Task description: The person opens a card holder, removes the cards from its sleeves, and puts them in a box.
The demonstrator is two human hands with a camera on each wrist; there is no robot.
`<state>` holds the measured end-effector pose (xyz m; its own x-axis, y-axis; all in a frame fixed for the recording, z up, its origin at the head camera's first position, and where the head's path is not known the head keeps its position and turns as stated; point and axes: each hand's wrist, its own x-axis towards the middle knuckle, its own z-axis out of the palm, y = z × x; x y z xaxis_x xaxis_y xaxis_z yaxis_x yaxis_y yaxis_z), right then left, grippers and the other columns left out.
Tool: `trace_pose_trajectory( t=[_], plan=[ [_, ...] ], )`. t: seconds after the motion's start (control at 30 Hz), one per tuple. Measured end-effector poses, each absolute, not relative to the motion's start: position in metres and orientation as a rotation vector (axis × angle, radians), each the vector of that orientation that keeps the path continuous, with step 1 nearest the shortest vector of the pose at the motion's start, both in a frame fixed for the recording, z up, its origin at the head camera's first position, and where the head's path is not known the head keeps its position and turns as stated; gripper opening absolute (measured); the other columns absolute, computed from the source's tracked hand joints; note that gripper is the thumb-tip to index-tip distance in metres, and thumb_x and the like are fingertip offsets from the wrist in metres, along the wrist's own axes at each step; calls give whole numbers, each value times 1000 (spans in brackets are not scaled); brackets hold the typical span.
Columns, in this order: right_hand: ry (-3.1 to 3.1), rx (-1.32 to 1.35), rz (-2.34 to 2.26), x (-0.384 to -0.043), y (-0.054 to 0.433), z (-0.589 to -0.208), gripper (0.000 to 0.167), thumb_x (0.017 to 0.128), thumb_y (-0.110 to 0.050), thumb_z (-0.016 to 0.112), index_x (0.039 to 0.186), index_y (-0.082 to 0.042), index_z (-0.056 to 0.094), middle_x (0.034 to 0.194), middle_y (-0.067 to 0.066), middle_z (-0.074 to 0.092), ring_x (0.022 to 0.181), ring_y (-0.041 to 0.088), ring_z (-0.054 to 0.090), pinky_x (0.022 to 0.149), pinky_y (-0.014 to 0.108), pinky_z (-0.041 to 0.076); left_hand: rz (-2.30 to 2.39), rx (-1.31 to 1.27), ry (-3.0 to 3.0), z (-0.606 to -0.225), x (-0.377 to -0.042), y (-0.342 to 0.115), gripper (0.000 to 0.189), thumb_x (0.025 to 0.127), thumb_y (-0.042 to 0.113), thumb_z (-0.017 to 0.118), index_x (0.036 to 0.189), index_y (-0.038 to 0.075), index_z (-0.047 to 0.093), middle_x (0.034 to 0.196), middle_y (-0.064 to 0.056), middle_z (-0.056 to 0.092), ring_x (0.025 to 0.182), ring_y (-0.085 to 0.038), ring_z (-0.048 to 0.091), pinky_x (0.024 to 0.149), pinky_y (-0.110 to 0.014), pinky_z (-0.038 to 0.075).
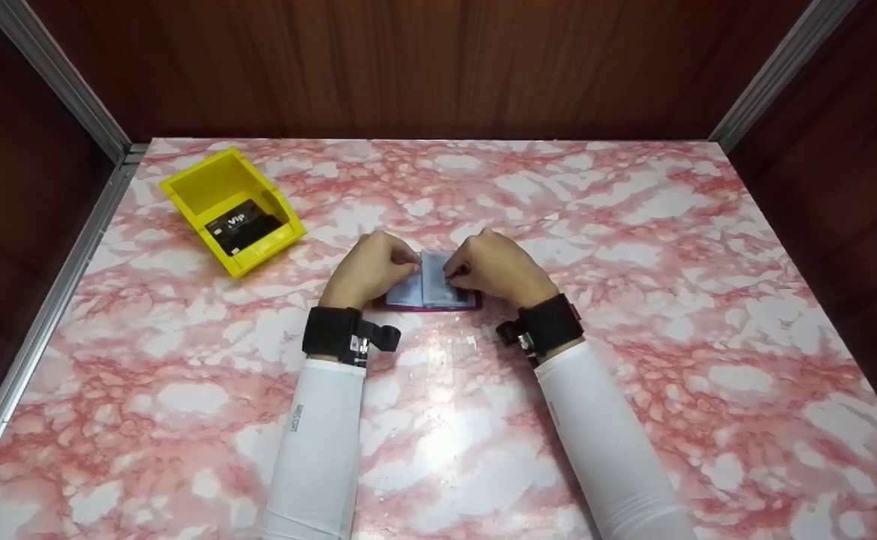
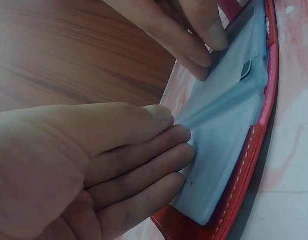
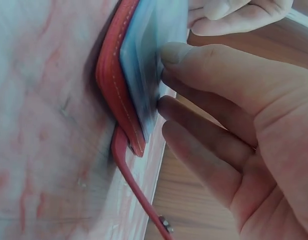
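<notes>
A small red card holder (image 2: 238,172) with clear plastic sleeves (image 1: 435,289) lies spread on the table. My left hand (image 1: 374,262) is at its left side; in the left wrist view its nearly straight fingers (image 2: 144,167) touch the left sleeve. At the right page, my right hand (image 1: 502,266) pinches the upper edge of a dark card (image 3: 150,60) with thumb and bent fingers. Most of that card shows blurred through the clear plastic. How much of it stands out is hidden by the fingers. A red strap with a metal snap (image 3: 166,223) sticks out from the holder.
A yellow bin (image 1: 198,184) stands at the back left, with black cards (image 1: 239,225) inside, one marked "Vip". Brown wood-grain panels (image 1: 438,67) wall the back and sides of the pink-and-white marbled table (image 1: 708,337).
</notes>
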<state>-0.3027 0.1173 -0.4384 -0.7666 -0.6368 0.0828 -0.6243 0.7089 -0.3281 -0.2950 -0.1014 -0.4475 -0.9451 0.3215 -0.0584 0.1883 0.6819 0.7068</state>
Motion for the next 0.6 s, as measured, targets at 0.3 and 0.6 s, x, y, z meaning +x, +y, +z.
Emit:
trace_pose_trajectory(
  t=[0.3,0.6],
  plan=[
    [2954,-906,-480,-303,123,-436,8,74,-22,78,81,-20,76,80,-8,72,79,7,63,91,30,42,1116,386,2713,-448,-294,-101,17,84,25,66,99,17,72,99,3,71,91,-10,63,83,-30,50],
    [2967,-918,-500,-304,123,-437,7,71,-23,79,77,-22,76,76,-12,71,76,4,60,85,26,43,1107,378,2706,-448,-296,-102,16,83,25,67,97,18,72,96,4,71,90,-9,62,83,-29,49]
  ],
)
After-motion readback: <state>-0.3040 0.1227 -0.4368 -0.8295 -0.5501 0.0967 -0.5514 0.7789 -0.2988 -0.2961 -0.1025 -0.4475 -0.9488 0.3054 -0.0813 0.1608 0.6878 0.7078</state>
